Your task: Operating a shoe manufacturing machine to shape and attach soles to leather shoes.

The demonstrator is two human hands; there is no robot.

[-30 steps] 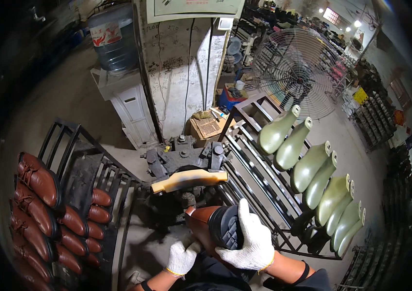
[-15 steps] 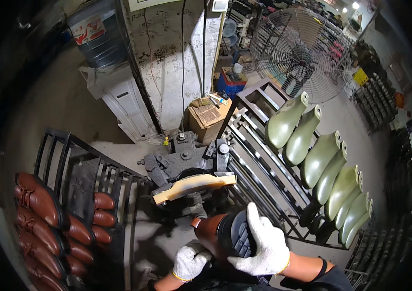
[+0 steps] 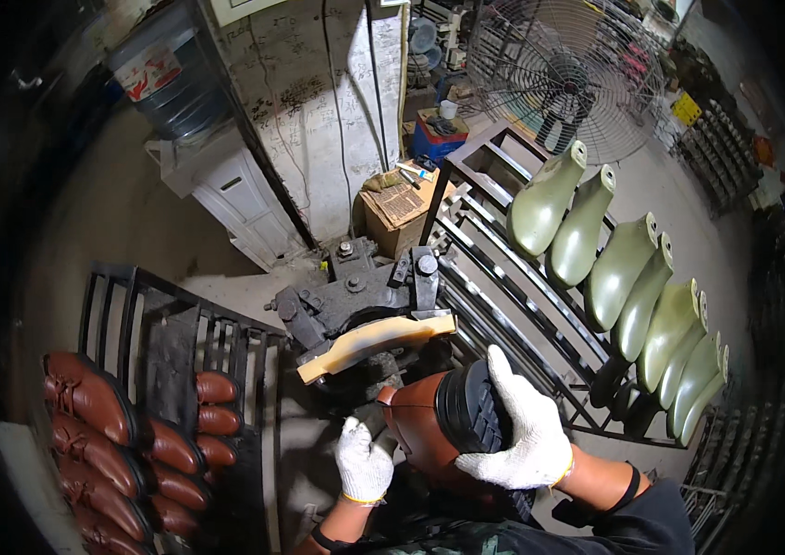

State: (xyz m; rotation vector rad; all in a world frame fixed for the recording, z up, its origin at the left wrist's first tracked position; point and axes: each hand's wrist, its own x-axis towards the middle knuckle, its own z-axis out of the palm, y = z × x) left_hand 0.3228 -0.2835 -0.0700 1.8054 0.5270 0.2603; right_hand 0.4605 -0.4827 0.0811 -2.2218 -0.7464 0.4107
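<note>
A reddish-brown leather shoe [image 3: 418, 418] with a thick black treaded sole is held on its side close to my body. My right hand [image 3: 529, 433], in a white knit glove, grips it across the sole, thumb and fingers spread around the edge. At the shoe's upper opening, my gloved left hand [image 3: 362, 464] is closed on its edge; the fingertips are partly hidden. Just beyond the shoe stands a dark metal machine [image 3: 353, 294] with a curved tan pad [image 3: 379, 344] across its front, apart from the shoe.
Brown lace-up shoes [image 3: 97, 398] fill a black rack [image 3: 171, 287] at left. Green shoe lasts [image 3: 610, 287] stand in a row on a metal rack [image 3: 503, 268] at right. Behind are a cardboard box [image 3: 392, 217], a large caged fan [image 3: 566, 79] and a water dispenser [image 3: 235, 199].
The shoe has come up nearer the tan pad, with my right hand still on its sole. My left hand has risen and turned upright against the shoe's opening. The view has tilted slightly.
</note>
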